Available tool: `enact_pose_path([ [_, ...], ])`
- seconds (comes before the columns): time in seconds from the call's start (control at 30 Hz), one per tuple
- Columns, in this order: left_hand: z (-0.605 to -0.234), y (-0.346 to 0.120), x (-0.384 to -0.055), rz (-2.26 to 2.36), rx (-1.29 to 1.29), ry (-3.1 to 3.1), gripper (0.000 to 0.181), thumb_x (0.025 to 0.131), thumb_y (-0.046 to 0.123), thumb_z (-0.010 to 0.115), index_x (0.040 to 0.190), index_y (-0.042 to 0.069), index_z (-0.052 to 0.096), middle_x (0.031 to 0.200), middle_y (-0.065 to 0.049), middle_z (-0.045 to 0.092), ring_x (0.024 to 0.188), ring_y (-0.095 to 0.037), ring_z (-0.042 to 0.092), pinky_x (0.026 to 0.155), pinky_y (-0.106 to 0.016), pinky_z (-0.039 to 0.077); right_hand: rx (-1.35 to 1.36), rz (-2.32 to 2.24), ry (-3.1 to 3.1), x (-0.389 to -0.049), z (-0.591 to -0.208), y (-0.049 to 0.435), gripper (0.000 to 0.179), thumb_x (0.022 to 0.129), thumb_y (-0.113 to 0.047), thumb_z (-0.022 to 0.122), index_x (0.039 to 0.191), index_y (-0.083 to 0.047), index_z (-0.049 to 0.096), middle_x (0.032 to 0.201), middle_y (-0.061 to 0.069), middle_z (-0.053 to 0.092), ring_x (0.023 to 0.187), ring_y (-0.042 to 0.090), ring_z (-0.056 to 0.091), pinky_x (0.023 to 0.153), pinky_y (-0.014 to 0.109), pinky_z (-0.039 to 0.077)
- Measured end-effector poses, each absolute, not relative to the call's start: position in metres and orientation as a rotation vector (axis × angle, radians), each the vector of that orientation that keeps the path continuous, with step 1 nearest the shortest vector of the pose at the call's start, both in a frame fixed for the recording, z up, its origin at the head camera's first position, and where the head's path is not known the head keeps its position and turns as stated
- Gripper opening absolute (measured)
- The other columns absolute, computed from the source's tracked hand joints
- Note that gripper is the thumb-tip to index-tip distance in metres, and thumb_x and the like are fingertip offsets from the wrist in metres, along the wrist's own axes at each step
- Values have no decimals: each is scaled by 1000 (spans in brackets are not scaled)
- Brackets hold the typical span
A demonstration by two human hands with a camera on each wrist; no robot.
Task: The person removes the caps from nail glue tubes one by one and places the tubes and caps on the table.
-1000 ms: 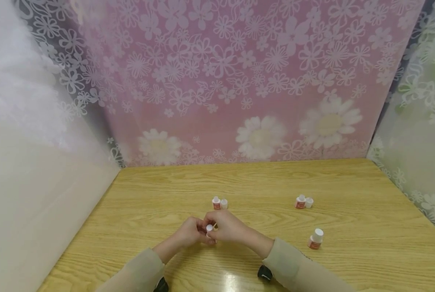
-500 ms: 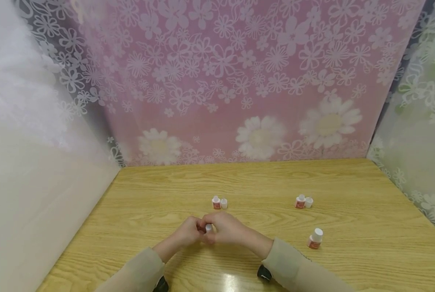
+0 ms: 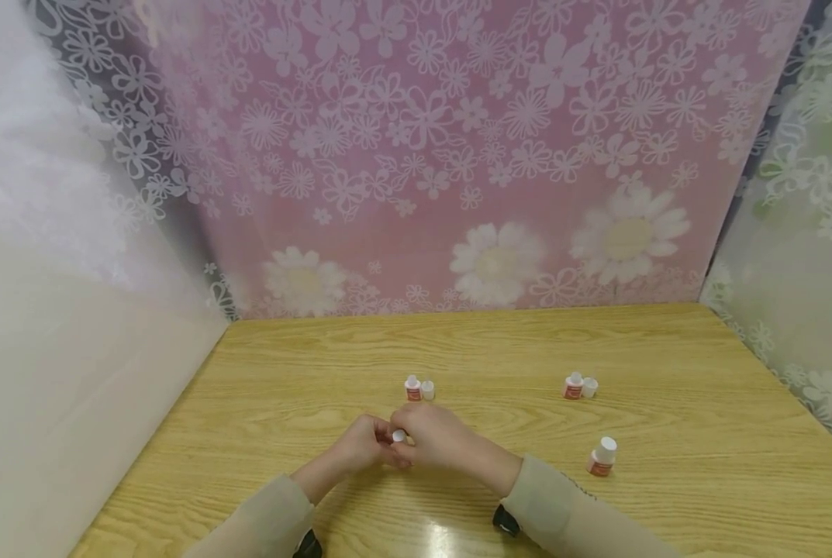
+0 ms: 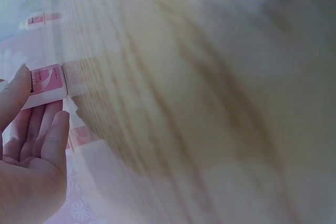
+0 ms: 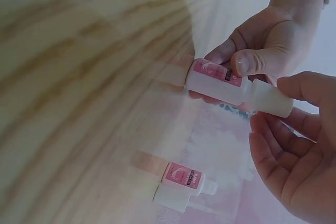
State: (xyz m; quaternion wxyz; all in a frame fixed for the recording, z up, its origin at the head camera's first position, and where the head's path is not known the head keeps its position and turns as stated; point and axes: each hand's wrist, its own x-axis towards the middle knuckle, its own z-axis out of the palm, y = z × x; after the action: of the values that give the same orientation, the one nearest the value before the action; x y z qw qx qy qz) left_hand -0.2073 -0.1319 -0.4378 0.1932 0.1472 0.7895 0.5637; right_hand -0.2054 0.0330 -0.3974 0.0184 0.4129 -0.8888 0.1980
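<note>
In the right wrist view, a small white bottle with a pink label lies tilted in my left hand, thumb on its side and fingers behind it. My right hand pinches the white cap at the bottle's top. From the head view, the left hand and right hand meet low in the middle, the cap showing between them and the bottle's body mostly hidden. The left wrist view shows the labelled bottle between the left thumb and fingers; its base looks close to or on the table.
Beyond the hands stands an uncapped bottle beside its white cap. A similar uncapped bottle and cap are farther right. Nearer stands a capped bottle. Patterned sheets wall the wooden table.
The right fingers and thumb have shifted around the cap, covering more of it half a second ago. Both hands and the bottle stay in nearly the same place.
</note>
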Motion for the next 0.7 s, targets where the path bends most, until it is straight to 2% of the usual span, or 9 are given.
enact_pose_path([
  [0.1, -437, -132, -208, 1554, 441, 2258, 13, 68, -7, 71, 80, -7, 66, 72, -7, 64, 63, -10, 55, 57, -24, 45, 1318, 655, -2771, -205, -396, 33, 12, 78, -14, 65, 90, -11, 64, 82, -6, 57, 73, 2, 50, 63, 17, 42],
  [0.23, -436, -133, -208, 1523, 462, 2313, 10, 66, -6, 71, 74, -7, 64, 65, 0, 59, 57, -7, 45, 51, -22, 37, 1351, 702, -2781, -204, -394, 33, 16, 76, -9, 64, 91, -9, 63, 84, -5, 57, 73, 2, 49, 63, 17, 42],
  [0.4, -437, -133, -209, 1486, 442, 2352, 7, 66, -11, 67, 69, -6, 62, 59, 3, 52, 52, -7, 38, 47, -21, 31, 1362, 705, -2786, -203, -393, 32, 14, 77, -9, 63, 92, -10, 63, 85, -5, 57, 73, 1, 49, 62, 17, 42],
  [0.53, -438, -133, -209, 1484, 433, 2357, 6, 68, -13, 62, 71, -7, 63, 63, 1, 56, 55, -7, 44, 49, -21, 36, 1286, 582, -2796, -202, -393, 30, 11, 80, -21, 65, 86, -13, 61, 79, -7, 54, 66, 2, 47, 55, 17, 39],
  [0.7, -439, -134, -208, 1534, 415, 2297, 7, 71, -12, 62, 76, -8, 65, 71, -11, 65, 62, -9, 55, 56, -23, 45, 1156, 317, -2794, -202, -394, 28, 24, 80, -36, 64, 72, -15, 53, 63, -8, 42, 51, 4, 36, 43, 19, 31],
])
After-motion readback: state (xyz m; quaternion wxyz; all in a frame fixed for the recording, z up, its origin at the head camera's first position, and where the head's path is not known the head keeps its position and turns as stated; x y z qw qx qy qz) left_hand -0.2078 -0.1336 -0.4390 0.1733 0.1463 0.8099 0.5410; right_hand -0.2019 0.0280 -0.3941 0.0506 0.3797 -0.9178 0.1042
